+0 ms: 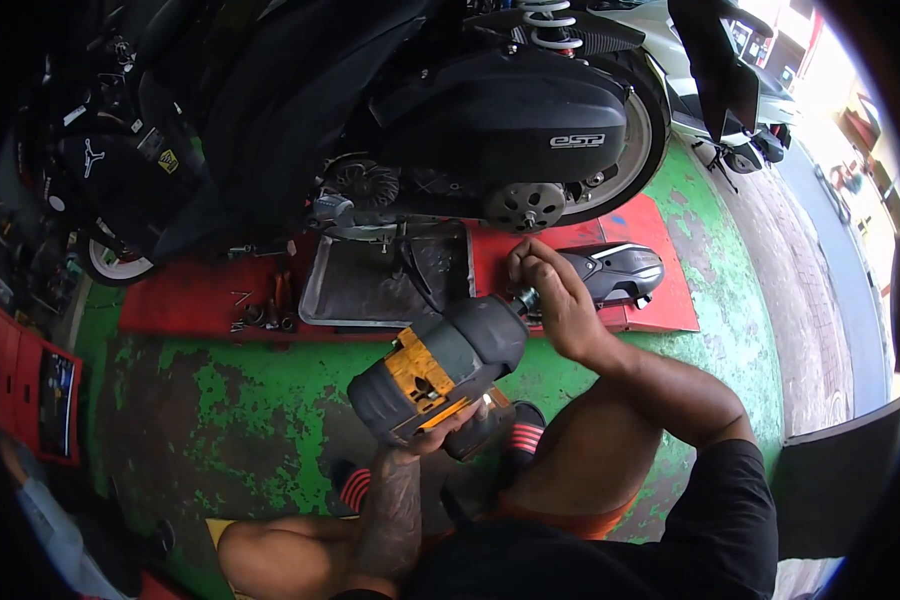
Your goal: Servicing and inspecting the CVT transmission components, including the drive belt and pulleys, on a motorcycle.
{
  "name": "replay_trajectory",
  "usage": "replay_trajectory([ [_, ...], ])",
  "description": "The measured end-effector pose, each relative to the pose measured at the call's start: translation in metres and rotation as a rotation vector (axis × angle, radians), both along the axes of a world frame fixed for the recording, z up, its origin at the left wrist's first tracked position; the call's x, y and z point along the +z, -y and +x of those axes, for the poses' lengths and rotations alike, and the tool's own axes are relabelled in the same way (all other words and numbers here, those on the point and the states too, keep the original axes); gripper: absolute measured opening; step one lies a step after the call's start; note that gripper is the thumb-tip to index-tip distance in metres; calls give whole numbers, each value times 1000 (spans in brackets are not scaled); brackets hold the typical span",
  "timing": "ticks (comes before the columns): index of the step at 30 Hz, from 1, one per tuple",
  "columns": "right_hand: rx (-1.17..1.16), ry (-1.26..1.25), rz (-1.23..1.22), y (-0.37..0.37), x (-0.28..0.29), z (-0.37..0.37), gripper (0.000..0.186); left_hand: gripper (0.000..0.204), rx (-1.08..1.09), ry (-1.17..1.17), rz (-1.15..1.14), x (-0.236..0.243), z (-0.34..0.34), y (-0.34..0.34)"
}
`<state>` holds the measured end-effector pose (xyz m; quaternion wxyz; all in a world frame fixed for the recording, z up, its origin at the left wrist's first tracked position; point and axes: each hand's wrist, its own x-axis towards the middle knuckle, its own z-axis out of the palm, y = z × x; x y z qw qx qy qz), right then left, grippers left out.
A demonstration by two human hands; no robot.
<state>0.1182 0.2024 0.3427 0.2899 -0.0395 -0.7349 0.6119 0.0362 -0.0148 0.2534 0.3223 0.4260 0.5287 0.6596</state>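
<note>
My left hand (430, 437) is wrapped round the handle of a black-and-yellow cordless impact wrench (420, 370), tilted up toward the right. A metal socket (525, 298) shows at its nose. Beside that socket my right hand (560, 295) has its fingers curled closed; what they hold, if anything, is hidden. Just beyond is the black scooter's exposed drive side, with a clutch bell (520, 207), finned fan (360, 183) and black case (500, 120). A grey-and-black cover (630, 273) lies behind my right hand on the red lift platform (160, 310).
A metal tray (320, 315) and several hand tools (275, 305) rest on the platform. A red toolbox (25, 400) stands left, near part of another person (45, 530). A white scooter (770, 90) is at back right. The green floor (220, 400) meets paving at right.
</note>
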Motion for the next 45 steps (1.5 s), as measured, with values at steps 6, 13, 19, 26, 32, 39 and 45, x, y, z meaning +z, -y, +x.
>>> replay_trajectory([
  [6, 45, -525, 622, -10, 19, 17, 12, 45, -417, 675, 39, 37, 5, 13],
  [13, 96, 16, 268, -7, -4, 32, 17, 54, -210, 304, -162, 42, 5, 1],
  [19, 254, 257, 221, -58, 4, 18, 33, 44, -59, 1197, -243, -28, 10, -39],
  [26, -426, 5, 767, -125, -30, 36, 31, 55, 268, -166, -201, -42, -2, -101],
  [32, -482, -98, 1124, -156, -75, 32, 44, 39, 294, -546, -225, -39, -15, -130],
  [39, -386, -19, 1312, -171, -76, 4, 62, 49, 350, -1106, -284, -2, -11, -142],
  [45, -277, -294, 1266, -188, -86, -26, 44, 56, 360, -1065, -378, 6, -23, -135],
])
